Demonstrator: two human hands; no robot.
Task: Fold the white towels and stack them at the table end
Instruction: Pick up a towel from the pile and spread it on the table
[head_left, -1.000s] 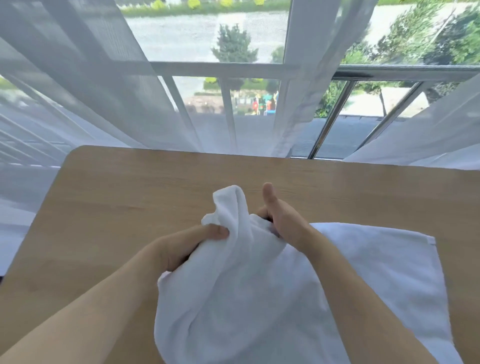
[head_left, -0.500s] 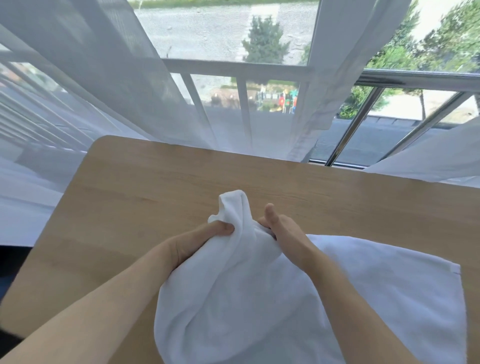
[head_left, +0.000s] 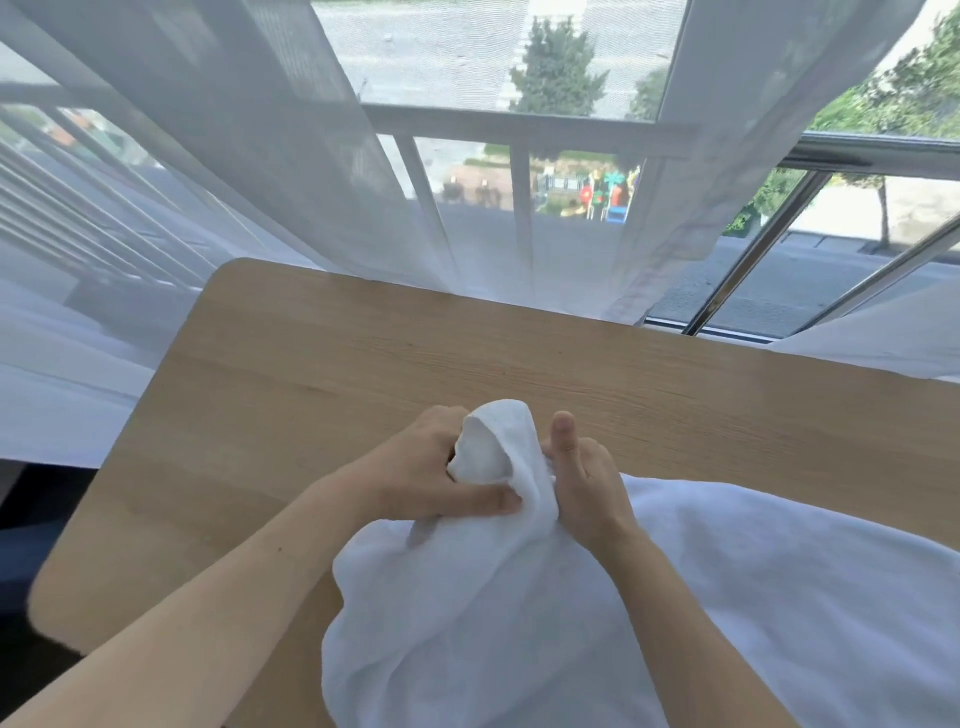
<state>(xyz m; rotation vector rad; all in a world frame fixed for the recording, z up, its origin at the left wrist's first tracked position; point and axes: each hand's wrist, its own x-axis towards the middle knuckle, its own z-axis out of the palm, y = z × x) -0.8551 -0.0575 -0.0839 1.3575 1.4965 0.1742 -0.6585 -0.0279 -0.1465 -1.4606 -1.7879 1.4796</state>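
- The towel (head_left: 519, 613) lies bunched on the tabletop (head_left: 322, 374), its bulk spreading from the centre toward 4 o'clock, where it runs out of view at the right and bottom edges.
- One corner of it is lifted into a peak at the centre, between the two hands.
- The left hand (head_left: 415, 478) sits at 9 o'clock of that peak; its fingers (head_left: 488, 505) and thumb are closed on the cloth, the thumb pressing across the front fold.
- The right hand (head_left: 587, 483) sits at 3 o'clock of the peak, touching it; its thumb points up toward 12 o'clock and its other fingers are hidden behind the cloth, so it seems to pinch the edge, though I cannot tell how tightly.
- Both hands are equally near the corner; the rest of the towel trails from them toward 5 o'clock, its long axis running roughly from 10 to 4 o'clock.
- My judgement: the corner is being found, so the next move would be to draw the hands apart along the edge and spread the towel flat.
- Bare tabletop lies open from 9 to 1 o'clock; no stack and no container shows there.
- Sheer curtain (head_left: 249, 171) hangs past the far edge at 12 o'clock.
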